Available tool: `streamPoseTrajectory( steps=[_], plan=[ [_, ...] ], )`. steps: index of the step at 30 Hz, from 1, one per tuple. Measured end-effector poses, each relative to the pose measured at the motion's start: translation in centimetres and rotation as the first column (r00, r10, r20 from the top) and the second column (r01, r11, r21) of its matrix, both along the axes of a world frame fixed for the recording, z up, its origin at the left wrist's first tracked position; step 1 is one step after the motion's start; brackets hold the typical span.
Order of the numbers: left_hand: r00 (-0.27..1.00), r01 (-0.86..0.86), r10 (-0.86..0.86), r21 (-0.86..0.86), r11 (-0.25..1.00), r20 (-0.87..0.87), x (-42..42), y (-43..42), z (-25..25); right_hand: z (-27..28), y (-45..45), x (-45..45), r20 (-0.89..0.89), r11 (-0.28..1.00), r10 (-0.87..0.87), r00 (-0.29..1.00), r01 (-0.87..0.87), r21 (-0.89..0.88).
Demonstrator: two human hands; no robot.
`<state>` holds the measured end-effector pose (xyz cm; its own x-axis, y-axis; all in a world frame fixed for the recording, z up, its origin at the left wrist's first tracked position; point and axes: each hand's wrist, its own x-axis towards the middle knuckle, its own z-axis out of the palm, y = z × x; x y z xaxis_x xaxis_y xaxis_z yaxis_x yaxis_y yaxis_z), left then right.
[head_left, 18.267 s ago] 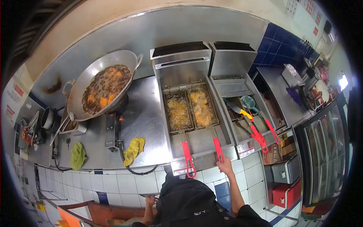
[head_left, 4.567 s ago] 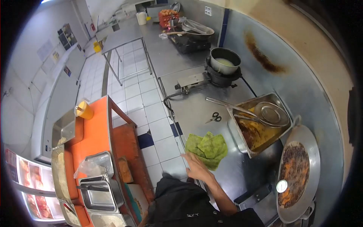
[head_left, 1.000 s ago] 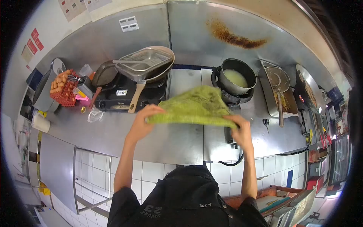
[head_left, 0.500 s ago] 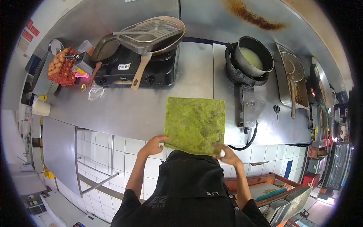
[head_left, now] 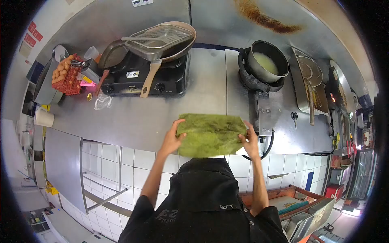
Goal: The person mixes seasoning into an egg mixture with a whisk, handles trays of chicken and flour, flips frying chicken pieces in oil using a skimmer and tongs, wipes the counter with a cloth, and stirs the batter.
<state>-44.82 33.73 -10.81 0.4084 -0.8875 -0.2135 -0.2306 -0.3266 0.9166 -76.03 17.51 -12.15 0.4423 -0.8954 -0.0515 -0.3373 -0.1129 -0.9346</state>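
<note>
A green cloth (head_left: 210, 135) with dark stains is stretched between my two hands at the front edge of the steel counter (head_left: 133, 125). My left hand (head_left: 173, 139) pinches its left side, thumb on top. On the right side, my right hand (head_left: 250, 139) grips it the same way, fingers curled behind the edge. The cloth looks folded over, its lower part slightly blurred. Whether it rests on the counter or hangs just above cannot be told.
At the back left, a black gas stove (head_left: 146, 77) carries a frying pan (head_left: 150, 77) and a mesh basket (head_left: 162, 38). A pot of pale liquid (head_left: 265, 62) sits on a burner (head_left: 263, 115) to the right. Scissors (head_left: 294, 118), a strainer (head_left: 311, 73) and eggs (head_left: 60, 73) are around.
Both hands have moved up and away from my body, taking the cloth's near edge with them. The cloth, spread flat and square before, is now a shorter, folded shape.
</note>
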Motion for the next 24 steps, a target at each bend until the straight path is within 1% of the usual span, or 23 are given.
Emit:
streamPoseTrajectory(
  steps=[1,2,3,4,5,7,8,9,10,11,12,13,14,15,16,17,18,20,21,22,23,24],
  plan=[
    [0.994,0.110,-0.109,-0.140,0.984,0.016,0.7,0.0,1.4,0.7,-1.0,-0.9,-0.007,0.993,0.113,0.994,-0.113,-0.044],
    [0.994,0.108,-0.107,-0.144,0.984,0.018,1.2,-0.2,3.4,3.6,-0.9,-0.6,-0.027,0.997,0.079,0.996,-0.080,-0.016],
    [0.966,0.188,-0.168,-0.088,0.978,0.195,1.5,-0.5,5.7,4.8,-1.2,-0.8,-0.156,0.964,0.128,0.979,-0.160,-0.213],
    [0.903,0.255,-0.231,-0.020,0.967,0.364,1.9,-0.7,7.7,7.6,-1.1,-0.3,-0.272,0.955,0.106,0.956,-0.174,-0.239],
    [0.901,0.253,-0.225,-0.029,0.967,0.370,2.2,-0.9,9.3,10.4,-0.8,0.1,-0.384,0.946,0.077,0.920,-0.189,-0.263],
    [0.786,0.305,-0.316,0.112,0.946,0.531,2.9,-1.5,12.1,13.0,-0.7,-0.1,-0.392,0.942,0.055,0.918,-0.178,-0.284],
    [0.783,0.304,-0.309,0.100,0.947,0.541,3.2,-1.9,13.3,14.0,-0.8,-0.1,-0.403,0.941,0.036,0.914,-0.166,-0.294],
    [0.776,0.327,-0.240,-0.046,0.944,0.583,3.4,-2.1,14.4,14.9,-0.8,-0.1,-0.398,0.938,0.030,0.917,-0.163,-0.306],
    [0.771,0.350,-0.168,-0.189,0.917,0.614,3.7,-2.4,15.1,15.7,-0.9,-0.1,-0.278,0.896,0.029,0.960,-0.148,-0.418],
    [0.768,0.353,-0.162,-0.199,0.914,0.620,4.4,-3.1,15.0,16.2,-1.1,-0.1,-0.156,0.845,0.041,0.987,-0.118,-0.522],
    [0.884,0.354,-0.217,-0.291,0.889,0.413,5.4,-4.2,14.2,15.2,-2.5,-0.6,-0.091,0.860,0.124,0.988,-0.153,-0.488],
    [0.941,0.335,-0.284,-0.378,0.863,0.186,5.8,-5.1,13.3,14.4,-2.8,-0.2,-0.087,0.854,0.117,0.989,-0.144,-0.499],
    [0.937,0.344,-0.290,-0.386,0.856,0.194,5.3,-6.0,12.2,13.6,-2.8,0.5,0.142,0.987,-0.067,0.988,0.087,-0.137],
    [0.999,0.025,-0.037,-0.280,0.960,-0.036,4.1,-7.0,11.1,12.3,-3.1,1.0,0.281,0.930,-0.314,0.907,0.234,0.285],
    [0.942,-0.277,0.249,-0.099,0.956,-0.224,3.2,-8.1,9.4,9.8,-4.3,1.8,0.224,0.892,-0.364,0.904,0.269,0.364],
    [0.960,-0.267,0.252,-0.123,0.956,-0.121,3.5,-9.9,4.8,9.0,-4.7,3.3,0.177,0.888,-0.393,0.902,0.324,0.326],
    [0.966,-0.256,0.256,-0.153,0.955,-0.016,3.7,-11.6,1.5,5.1,-5.9,3.7,0.125,0.914,-0.367,0.922,0.333,0.230],
    [0.969,-0.247,0.249,-0.138,0.959,-0.005,0.1,-11.7,1.5,2.0,-6.1,5.0,0.133,0.927,-0.363,0.922,0.372,-0.052],
    [0.964,-0.257,0.265,-0.140,0.956,0.039,-1.9,-11.9,1.0,2.0,-4.9,7.2,0.193,0.883,-0.372,0.908,0.410,-0.226],
    [0.957,-0.267,0.279,-0.134,0.954,0.080,-4.1,-12.0,0.2,5.5,-2.5,8.6,0.148,0.908,-0.320,0.936,0.348,-0.233],
    [0.961,-0.253,0.265,-0.133,0.958,0.083,-6.6,-11.9,1.1,9.7,-0.1,9.7,0.104,0.929,-0.268,0.958,0.286,-0.235],
    [0.901,-0.300,0.188,-0.249,0.921,-0.392,-9.3,-11.5,3.6,10.6,0.9,10.5,0.086,0.966,-0.202,0.976,0.213,-0.144]
  ],
)
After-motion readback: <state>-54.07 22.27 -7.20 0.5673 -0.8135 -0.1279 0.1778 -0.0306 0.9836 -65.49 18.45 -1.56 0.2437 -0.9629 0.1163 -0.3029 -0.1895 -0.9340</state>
